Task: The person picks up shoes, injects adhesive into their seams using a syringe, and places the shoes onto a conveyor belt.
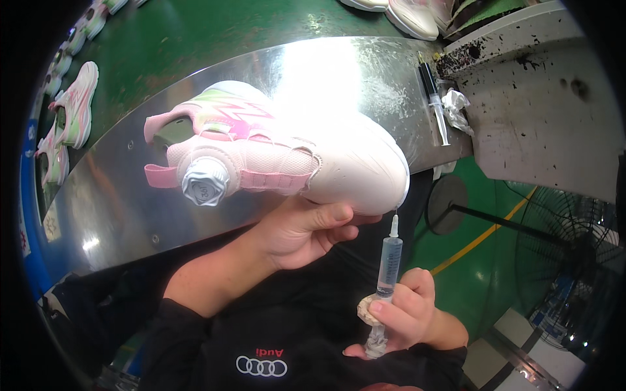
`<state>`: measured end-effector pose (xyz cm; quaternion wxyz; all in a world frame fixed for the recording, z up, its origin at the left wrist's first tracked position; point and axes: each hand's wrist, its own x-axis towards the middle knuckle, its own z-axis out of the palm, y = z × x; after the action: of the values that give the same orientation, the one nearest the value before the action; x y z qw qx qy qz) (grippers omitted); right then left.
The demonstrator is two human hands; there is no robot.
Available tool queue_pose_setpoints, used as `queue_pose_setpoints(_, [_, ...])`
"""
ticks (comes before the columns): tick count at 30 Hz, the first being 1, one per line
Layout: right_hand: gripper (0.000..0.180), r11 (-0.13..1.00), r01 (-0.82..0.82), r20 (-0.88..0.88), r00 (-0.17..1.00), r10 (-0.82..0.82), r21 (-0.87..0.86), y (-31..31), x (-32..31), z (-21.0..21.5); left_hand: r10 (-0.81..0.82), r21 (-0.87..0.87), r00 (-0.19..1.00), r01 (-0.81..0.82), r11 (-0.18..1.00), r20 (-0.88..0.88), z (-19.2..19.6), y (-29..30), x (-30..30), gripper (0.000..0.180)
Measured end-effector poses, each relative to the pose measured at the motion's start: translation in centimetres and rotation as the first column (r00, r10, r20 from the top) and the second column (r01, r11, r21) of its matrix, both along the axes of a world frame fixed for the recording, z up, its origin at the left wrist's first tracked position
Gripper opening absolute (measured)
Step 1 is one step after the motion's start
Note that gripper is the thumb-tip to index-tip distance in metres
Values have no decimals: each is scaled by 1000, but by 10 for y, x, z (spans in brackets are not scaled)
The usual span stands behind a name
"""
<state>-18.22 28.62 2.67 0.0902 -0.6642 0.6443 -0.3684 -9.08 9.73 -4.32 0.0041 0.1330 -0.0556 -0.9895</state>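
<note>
The left hand (306,231) gripped the pink-and-white child's sneaker (274,150) sole-side toward the clear plastic syringe (389,260), which the right hand (407,316) clasped upright, nozzle at the toe edge

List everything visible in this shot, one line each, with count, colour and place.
sneaker: one, white and pink with a round dial closure, held up over the metal bench
syringe: one, clear with bluish fill, tip at the sneaker's toe edge
second syringe: one, clear with dark plunger, lying on the bench at right
metal bench: one, shiny silver, curving across the middle
other sneakers: several, pink and white, on the green surface at left and top
floor fan: one, black, lower right
left hand: grips the sneaker from below
right hand: holds the syringe upright
</note>
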Motion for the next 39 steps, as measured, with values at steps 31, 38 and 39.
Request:
queue_pose_setpoints(31, [87, 977, 148, -178, 968, -175, -154, 7, -27, -13, -59, 50, 989, 66, 997, -134, -15, -3, 50, 42])
queue_pose_setpoints(38, [80, 974, 163, -143, 972, -186, -159, -82, -73, -63, 144, -167, 959, -105, 980, 243, 33, -21, 141, 84])
queue_pose_setpoints(39, [79, 974, 169, -142, 971, -191, -154, -92, -76, -65, 166, -274, 955, -95, 957, 247, 33, -26, 140, 86])
